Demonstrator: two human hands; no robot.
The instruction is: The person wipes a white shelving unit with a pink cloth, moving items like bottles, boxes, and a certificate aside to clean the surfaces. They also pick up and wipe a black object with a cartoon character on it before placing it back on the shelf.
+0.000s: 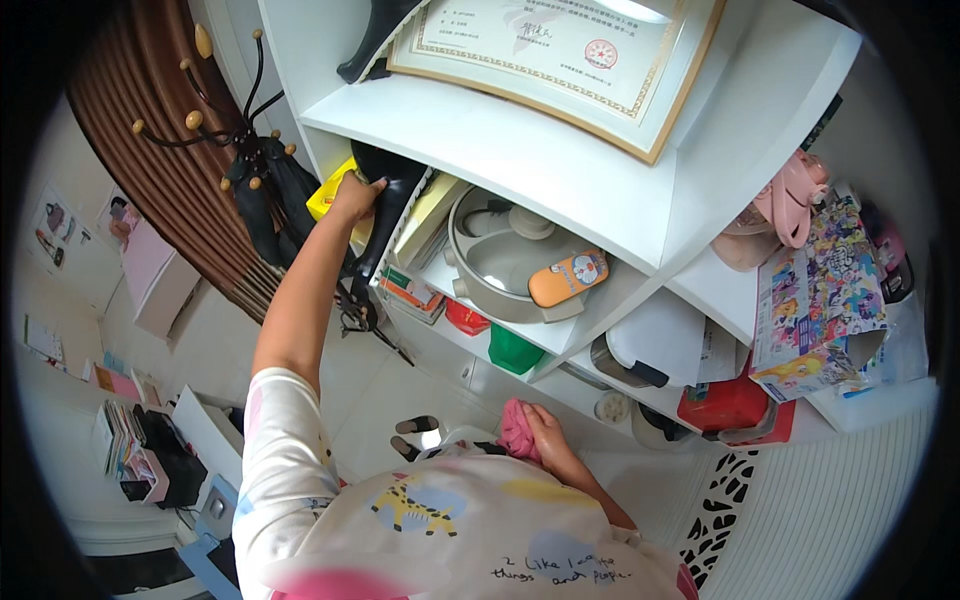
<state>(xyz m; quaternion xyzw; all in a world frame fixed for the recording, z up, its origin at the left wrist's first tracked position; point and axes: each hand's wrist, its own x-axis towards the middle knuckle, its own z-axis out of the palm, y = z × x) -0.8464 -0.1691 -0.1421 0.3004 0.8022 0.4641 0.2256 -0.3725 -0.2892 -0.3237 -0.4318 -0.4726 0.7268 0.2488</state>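
My left hand (358, 196) reaches into the left end of a white shelf unit (480, 157). It rests between a yellow package (330, 191) and a glossy black curved object (397, 202), fingers partly hidden; its exact hold is unclear. My right hand (547, 435) is closed around a crumpled pink cloth (517, 431) in front of my body. Right of the black object stand papers or folders (429, 217) and a grey pot-like appliance with a clear lid (499, 255). An orange cartoon case (568, 278) lies on it.
A coat rack (251, 150) stands left of the shelf. A framed certificate (540, 67) leans on the upper shelf. Red (466, 318) and green (514, 349) items sit lower down. At right are a pink bottle (795, 195) and a colourful box (817, 300). Slippers (416, 425) lie on the floor.
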